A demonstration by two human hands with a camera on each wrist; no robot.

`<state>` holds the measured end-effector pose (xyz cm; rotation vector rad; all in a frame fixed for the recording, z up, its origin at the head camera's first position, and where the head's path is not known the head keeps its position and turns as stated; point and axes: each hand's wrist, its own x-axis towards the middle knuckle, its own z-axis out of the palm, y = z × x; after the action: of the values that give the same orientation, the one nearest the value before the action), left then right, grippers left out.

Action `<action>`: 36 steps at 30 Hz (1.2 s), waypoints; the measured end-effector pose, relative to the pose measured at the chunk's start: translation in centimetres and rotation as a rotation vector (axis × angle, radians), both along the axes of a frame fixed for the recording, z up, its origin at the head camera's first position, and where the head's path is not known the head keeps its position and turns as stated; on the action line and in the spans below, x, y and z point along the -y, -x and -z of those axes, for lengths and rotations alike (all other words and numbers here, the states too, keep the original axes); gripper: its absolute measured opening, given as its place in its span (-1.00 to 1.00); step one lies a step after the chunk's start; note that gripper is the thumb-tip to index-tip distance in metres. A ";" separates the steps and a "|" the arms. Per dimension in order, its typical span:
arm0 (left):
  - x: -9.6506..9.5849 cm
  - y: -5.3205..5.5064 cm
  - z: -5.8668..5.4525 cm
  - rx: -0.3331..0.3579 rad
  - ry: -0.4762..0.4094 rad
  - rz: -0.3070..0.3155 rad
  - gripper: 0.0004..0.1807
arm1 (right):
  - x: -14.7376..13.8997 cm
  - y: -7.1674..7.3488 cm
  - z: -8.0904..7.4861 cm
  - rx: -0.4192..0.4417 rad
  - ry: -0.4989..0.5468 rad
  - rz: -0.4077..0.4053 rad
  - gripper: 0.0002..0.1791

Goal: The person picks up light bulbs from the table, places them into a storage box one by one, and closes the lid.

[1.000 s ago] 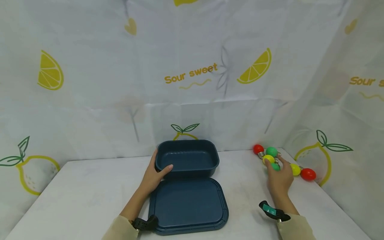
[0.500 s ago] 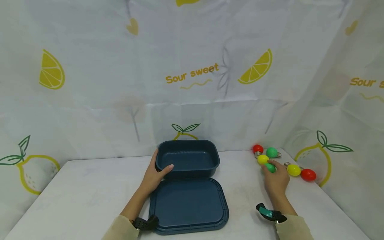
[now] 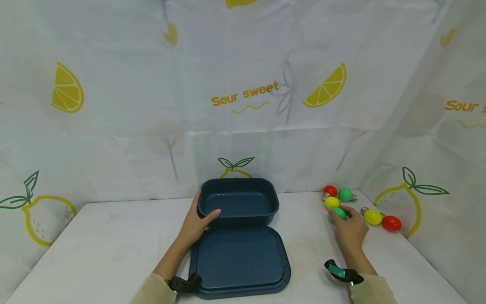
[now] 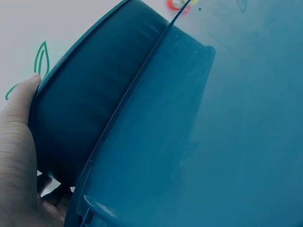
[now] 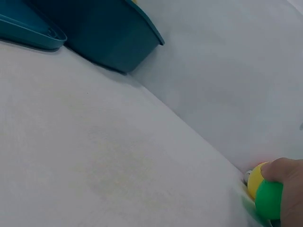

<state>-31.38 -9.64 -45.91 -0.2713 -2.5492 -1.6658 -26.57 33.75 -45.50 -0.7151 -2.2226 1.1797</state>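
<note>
A dark blue plastic container (image 3: 243, 221), with no lid on it, stands at the back middle of the white table. My left hand (image 3: 193, 223) grips its left end, thumb at the near rim and fingers around the outer side. The left wrist view shows that thumb against the container wall (image 4: 94, 94). Over on the right, my right hand (image 3: 352, 228) pinches a green light bulb (image 3: 339, 213) between thumb and fingers; its base is hidden by the hand. A yellow bulb (image 3: 331, 202) lies right behind it, also visible past the thumb in the right wrist view.
The matching blue lid (image 3: 241, 257) lies flat in front of the container. Behind the right hand are a red bulb (image 3: 330, 191) and another green bulb (image 3: 345, 194). Right of it lie a yellow bulb (image 3: 373, 217) and a red one (image 3: 391, 223). A lemon-printed curtain (image 3: 243, 143) hangs behind.
My right hand has come slightly left and closer, drawing the front green bulb away from the others. The neighbouring yellow bulb has shifted left. My left hand keeps its place on the container.
</note>
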 end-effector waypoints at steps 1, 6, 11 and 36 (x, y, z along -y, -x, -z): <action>0.0 0.0 0.0 0.001 -0.001 -0.001 0.12 | 0.0 -0.1 0.0 -0.010 0.004 0.002 -0.39; 0.2 -0.1 0.2 0.004 -0.009 0.004 0.12 | 0.3 -0.2 -0.1 -0.051 0.030 0.020 -0.43; 0.3 -0.1 0.0 0.013 -0.010 0.002 0.12 | 0.5 0.2 0.0 -0.057 0.047 0.020 -0.40; 0.2 -0.1 0.0 0.011 -0.041 0.004 0.12 | 0.9 0.0 -0.1 -0.147 0.043 0.021 -0.32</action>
<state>-31.25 -9.81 -45.90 -0.2655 -2.5205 -1.7238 -26.62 32.87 -45.44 -0.6452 -2.0699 1.2323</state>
